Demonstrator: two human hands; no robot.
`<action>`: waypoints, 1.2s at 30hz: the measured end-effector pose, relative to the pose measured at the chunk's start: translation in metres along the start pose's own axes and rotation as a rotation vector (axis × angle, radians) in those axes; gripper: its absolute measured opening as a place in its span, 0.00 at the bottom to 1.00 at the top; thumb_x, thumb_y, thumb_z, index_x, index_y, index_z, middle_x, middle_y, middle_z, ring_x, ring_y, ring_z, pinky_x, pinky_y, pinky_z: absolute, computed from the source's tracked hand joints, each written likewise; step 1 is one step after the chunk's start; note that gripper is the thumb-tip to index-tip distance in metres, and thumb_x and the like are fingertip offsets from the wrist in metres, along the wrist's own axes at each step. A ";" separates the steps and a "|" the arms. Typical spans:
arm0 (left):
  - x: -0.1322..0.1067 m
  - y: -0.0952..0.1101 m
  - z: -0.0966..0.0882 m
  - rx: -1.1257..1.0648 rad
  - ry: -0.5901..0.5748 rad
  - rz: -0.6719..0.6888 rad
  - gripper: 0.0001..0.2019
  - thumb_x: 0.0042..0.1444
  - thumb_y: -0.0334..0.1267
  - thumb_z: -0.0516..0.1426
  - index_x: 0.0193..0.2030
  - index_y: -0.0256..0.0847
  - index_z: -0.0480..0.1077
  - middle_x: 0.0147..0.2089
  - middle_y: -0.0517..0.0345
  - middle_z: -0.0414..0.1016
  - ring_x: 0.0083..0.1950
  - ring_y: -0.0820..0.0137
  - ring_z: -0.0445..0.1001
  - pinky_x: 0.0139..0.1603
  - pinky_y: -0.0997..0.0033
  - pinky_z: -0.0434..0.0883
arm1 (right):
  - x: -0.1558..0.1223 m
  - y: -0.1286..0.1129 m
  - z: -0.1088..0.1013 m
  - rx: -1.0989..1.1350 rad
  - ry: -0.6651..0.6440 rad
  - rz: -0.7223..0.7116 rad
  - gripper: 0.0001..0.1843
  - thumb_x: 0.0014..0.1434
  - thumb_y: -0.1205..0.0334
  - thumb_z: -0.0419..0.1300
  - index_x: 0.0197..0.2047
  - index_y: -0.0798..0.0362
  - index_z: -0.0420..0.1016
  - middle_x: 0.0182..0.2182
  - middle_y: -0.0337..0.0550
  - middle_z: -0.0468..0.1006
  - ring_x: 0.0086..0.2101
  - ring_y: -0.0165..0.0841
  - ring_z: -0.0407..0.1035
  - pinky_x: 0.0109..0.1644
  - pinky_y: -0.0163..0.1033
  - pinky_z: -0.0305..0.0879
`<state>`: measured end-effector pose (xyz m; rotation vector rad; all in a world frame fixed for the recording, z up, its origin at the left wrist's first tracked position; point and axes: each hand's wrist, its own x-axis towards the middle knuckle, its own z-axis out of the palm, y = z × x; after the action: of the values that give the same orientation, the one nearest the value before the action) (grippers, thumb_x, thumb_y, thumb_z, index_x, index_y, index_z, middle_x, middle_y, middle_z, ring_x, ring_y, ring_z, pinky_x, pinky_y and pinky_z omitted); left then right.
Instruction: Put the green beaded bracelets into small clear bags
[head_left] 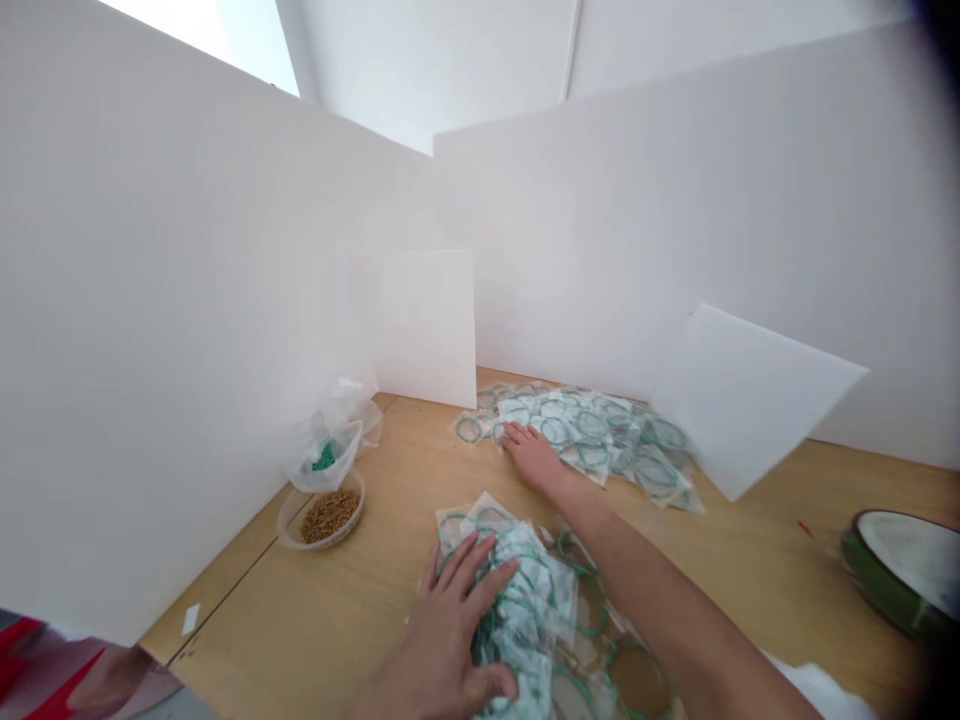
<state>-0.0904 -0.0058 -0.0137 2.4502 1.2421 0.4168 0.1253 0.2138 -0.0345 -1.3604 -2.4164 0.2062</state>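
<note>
Many small clear packets, each with a green ring in it, lie in two heaps on the wooden table. On the near heap of packets (525, 580) rests my left hand (454, 620), its fingers spread over the top. My right hand (532, 455) reaches forward to the left edge of the far heap of packets (600, 430), its fingers laid out on the packets there. Neither hand has closed around anything. The right forearm crosses above the right side of the near heap and hides part of it.
A clear bowl of small brown beads (330, 517) stands at the left, beside a plastic bag with green beads (324, 457). White boards (637, 230) wall in the table. A loose white panel (765, 400) leans at right, near a green-rimmed dish (885, 575).
</note>
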 end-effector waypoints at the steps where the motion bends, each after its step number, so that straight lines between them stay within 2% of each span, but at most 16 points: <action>1: 0.000 0.000 -0.004 -0.025 0.002 -0.009 0.42 0.52 0.67 0.52 0.71 0.59 0.45 0.75 0.55 0.45 0.74 0.50 0.43 0.70 0.35 0.40 | -0.005 -0.002 0.002 0.008 -0.019 -0.026 0.24 0.62 0.77 0.47 0.58 0.56 0.71 0.64 0.54 0.63 0.66 0.40 0.51 0.69 0.55 0.43; 3: 0.001 -0.001 -0.010 -0.091 0.020 -0.042 0.32 0.62 0.59 0.47 0.71 0.59 0.47 0.74 0.59 0.48 0.74 0.56 0.43 0.71 0.39 0.39 | -0.019 -0.007 0.005 0.038 -0.047 -0.068 0.25 0.62 0.76 0.48 0.59 0.54 0.71 0.62 0.51 0.66 0.65 0.38 0.53 0.69 0.52 0.45; 5: 0.002 -0.004 -0.013 -0.176 0.061 -0.098 0.25 0.66 0.53 0.43 0.69 0.57 0.53 0.72 0.60 0.53 0.74 0.61 0.46 0.72 0.43 0.41 | -0.035 -0.011 0.006 0.085 -0.066 -0.092 0.25 0.62 0.74 0.49 0.60 0.54 0.70 0.61 0.51 0.68 0.63 0.38 0.57 0.68 0.50 0.49; 10: 0.003 -0.018 -0.015 -0.323 0.188 -0.186 0.21 0.66 0.49 0.46 0.62 0.51 0.65 0.68 0.54 0.62 0.71 0.60 0.56 0.73 0.44 0.42 | -0.069 -0.022 -0.009 0.223 -0.138 -0.158 0.25 0.59 0.72 0.50 0.56 0.50 0.75 0.57 0.46 0.73 0.59 0.38 0.65 0.63 0.48 0.60; 12: 0.006 -0.027 -0.018 -0.391 0.231 -0.167 0.20 0.65 0.49 0.49 0.60 0.48 0.67 0.67 0.52 0.64 0.69 0.60 0.59 0.72 0.48 0.49 | -0.078 -0.029 -0.018 0.283 -0.181 -0.199 0.26 0.57 0.73 0.50 0.53 0.47 0.77 0.55 0.42 0.75 0.58 0.37 0.66 0.63 0.46 0.61; 14: 0.015 -0.037 -0.023 -0.486 0.253 -0.160 0.19 0.64 0.49 0.51 0.57 0.46 0.69 0.64 0.51 0.68 0.66 0.61 0.64 0.67 0.55 0.60 | -0.084 -0.034 -0.025 0.374 -0.211 -0.219 0.28 0.55 0.75 0.48 0.51 0.45 0.79 0.55 0.39 0.76 0.57 0.36 0.66 0.63 0.46 0.61; 16: 0.035 -0.050 -0.029 -0.524 0.258 -0.185 0.18 0.63 0.50 0.52 0.53 0.44 0.70 0.59 0.51 0.73 0.61 0.62 0.70 0.62 0.59 0.66 | -0.088 -0.037 -0.027 0.467 -0.215 -0.198 0.29 0.53 0.76 0.47 0.51 0.45 0.79 0.54 0.39 0.76 0.58 0.36 0.66 0.63 0.47 0.61; 18: 0.063 -0.066 -0.034 -0.453 0.280 -0.197 0.17 0.63 0.49 0.51 0.53 0.44 0.70 0.58 0.52 0.74 0.60 0.63 0.70 0.62 0.60 0.67 | -0.089 -0.037 -0.025 0.524 -0.193 -0.158 0.28 0.54 0.75 0.47 0.50 0.46 0.80 0.53 0.40 0.77 0.57 0.36 0.67 0.63 0.48 0.61; 20: 0.097 -0.083 -0.035 -0.296 0.282 -0.198 0.19 0.64 0.47 0.50 0.57 0.41 0.67 0.59 0.50 0.72 0.62 0.63 0.68 0.64 0.59 0.63 | -0.090 -0.034 -0.021 0.553 -0.171 -0.131 0.27 0.55 0.74 0.47 0.49 0.46 0.80 0.52 0.40 0.78 0.56 0.36 0.68 0.62 0.48 0.61; 22: 0.128 -0.098 -0.034 -0.107 0.249 -0.198 0.22 0.65 0.45 0.49 0.62 0.37 0.62 0.66 0.45 0.64 0.67 0.62 0.61 0.68 0.58 0.57 | -0.090 -0.032 -0.017 0.564 -0.158 -0.115 0.27 0.56 0.74 0.47 0.49 0.47 0.80 0.51 0.41 0.79 0.55 0.36 0.69 0.62 0.48 0.61; 23: 0.140 -0.103 -0.033 -0.008 0.210 -0.188 0.24 0.65 0.45 0.49 0.64 0.36 0.59 0.69 0.44 0.59 0.70 0.61 0.56 0.70 0.55 0.53 | -0.091 -0.032 -0.016 0.559 -0.156 -0.108 0.27 0.56 0.74 0.47 0.48 0.47 0.80 0.51 0.41 0.79 0.55 0.36 0.69 0.62 0.48 0.62; 25: 0.152 -0.110 -0.032 0.039 0.181 -0.186 0.25 0.63 0.44 0.52 0.65 0.37 0.58 0.69 0.42 0.59 0.72 0.57 0.52 0.71 0.48 0.47 | -0.092 -0.033 -0.016 0.537 -0.152 -0.100 0.26 0.56 0.74 0.47 0.48 0.47 0.80 0.51 0.41 0.78 0.55 0.36 0.69 0.62 0.47 0.62; 27: 0.149 -0.113 -0.033 0.057 0.176 -0.186 0.24 0.62 0.44 0.53 0.63 0.39 0.61 0.66 0.43 0.63 0.71 0.55 0.54 0.71 0.43 0.40 | -0.093 -0.034 -0.018 0.503 -0.150 -0.106 0.26 0.55 0.74 0.47 0.47 0.48 0.81 0.51 0.41 0.79 0.55 0.36 0.69 0.61 0.46 0.62; 29: 0.134 -0.112 -0.036 0.083 0.174 -0.184 0.21 0.63 0.45 0.53 0.60 0.41 0.64 0.64 0.45 0.67 0.69 0.56 0.58 0.71 0.42 0.35 | -0.092 -0.036 -0.021 0.454 -0.154 -0.110 0.25 0.54 0.74 0.47 0.44 0.48 0.81 0.48 0.40 0.80 0.51 0.34 0.72 0.57 0.42 0.65; 33: 0.090 -0.104 -0.047 0.117 0.110 -0.170 0.18 0.64 0.48 0.51 0.56 0.45 0.67 0.57 0.49 0.73 0.60 0.59 0.69 0.70 0.43 0.35 | -0.071 -0.033 -0.021 0.348 -0.129 -0.049 0.21 0.54 0.74 0.47 0.38 0.51 0.80 0.36 0.41 0.83 0.38 0.33 0.76 0.48 0.38 0.69; 36: 0.062 -0.092 -0.053 0.077 0.067 -0.127 0.16 0.65 0.48 0.49 0.53 0.47 0.70 0.54 0.54 0.76 0.56 0.62 0.73 0.71 0.45 0.37 | -0.031 -0.030 -0.014 0.265 -0.067 0.001 0.20 0.57 0.73 0.47 0.44 0.55 0.78 0.43 0.49 0.81 0.46 0.37 0.73 0.54 0.42 0.65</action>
<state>-0.1422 0.1053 -0.0017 2.4211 1.4579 0.4269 0.1216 0.1708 -0.0205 -1.2522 -2.3406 0.5588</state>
